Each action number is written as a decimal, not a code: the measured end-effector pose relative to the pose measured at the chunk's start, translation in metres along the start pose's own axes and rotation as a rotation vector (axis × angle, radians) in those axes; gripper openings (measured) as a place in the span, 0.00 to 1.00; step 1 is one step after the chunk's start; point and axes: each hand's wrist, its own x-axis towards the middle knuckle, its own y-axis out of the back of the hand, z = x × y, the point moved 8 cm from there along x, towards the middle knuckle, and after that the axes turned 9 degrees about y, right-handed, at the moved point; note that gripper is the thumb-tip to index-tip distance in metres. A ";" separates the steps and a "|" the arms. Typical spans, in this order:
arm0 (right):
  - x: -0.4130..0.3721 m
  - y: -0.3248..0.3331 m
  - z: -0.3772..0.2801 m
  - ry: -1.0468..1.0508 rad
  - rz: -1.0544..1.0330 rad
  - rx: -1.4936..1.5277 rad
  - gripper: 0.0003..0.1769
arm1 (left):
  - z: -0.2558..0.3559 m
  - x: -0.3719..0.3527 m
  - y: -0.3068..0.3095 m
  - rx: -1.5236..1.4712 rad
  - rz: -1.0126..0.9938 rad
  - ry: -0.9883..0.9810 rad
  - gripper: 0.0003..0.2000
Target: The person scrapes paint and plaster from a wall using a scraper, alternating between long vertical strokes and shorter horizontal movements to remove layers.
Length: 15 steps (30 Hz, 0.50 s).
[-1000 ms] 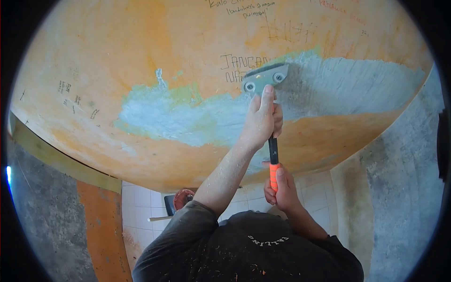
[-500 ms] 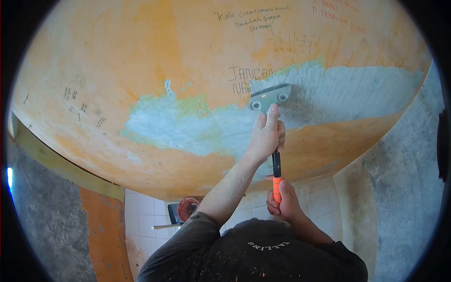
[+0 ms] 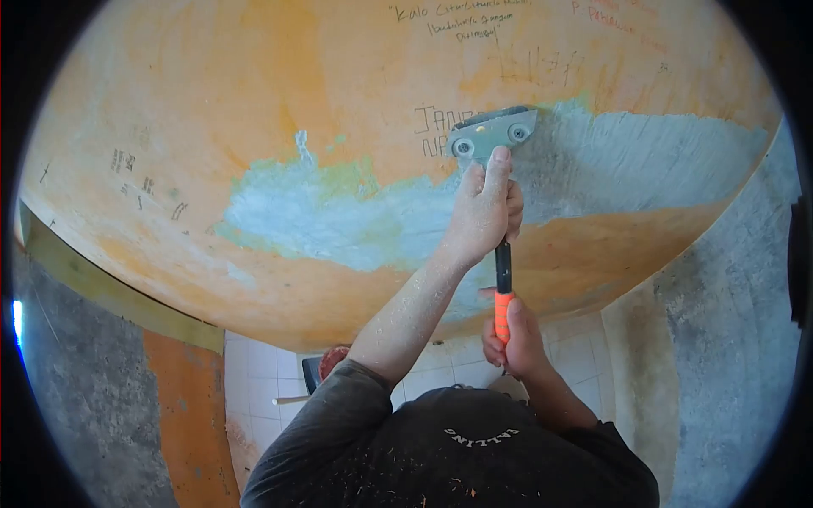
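A long-handled scraper [image 3: 493,133] with a wide grey-green head is at the orange-painted wall [image 3: 339,76], over part of the handwritten letters. My left hand [image 3: 487,210] is closed around the shaft just below the head, its thumb pointing up along it. Lower down, my right hand [image 3: 515,340] wraps the orange grip [image 3: 502,315] of the handle. Pale dust and flakes coat my left hand and forearm. Beside and below the head, a stripped bluish-grey band [image 3: 652,165] runs across the wall. Whether the blade edge presses on the paint is hard to make out.
More writing [image 3: 461,19] marks the upper wall. Below the wall, a reddish container [image 3: 332,361] stands on white floor tiles [image 3: 262,372], partly hidden by my left arm. A pale stick end [image 3: 290,400] pokes out near it. A grey wall [image 3: 737,313] is at the right.
Both my hands and the scraper have moved up the wall, and the head now covers more of the letters. My left arm hides more of the reddish container.
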 end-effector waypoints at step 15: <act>-0.030 0.027 0.046 -0.082 0.076 -0.060 0.29 | -0.067 -0.010 0.010 -0.085 0.057 0.125 0.20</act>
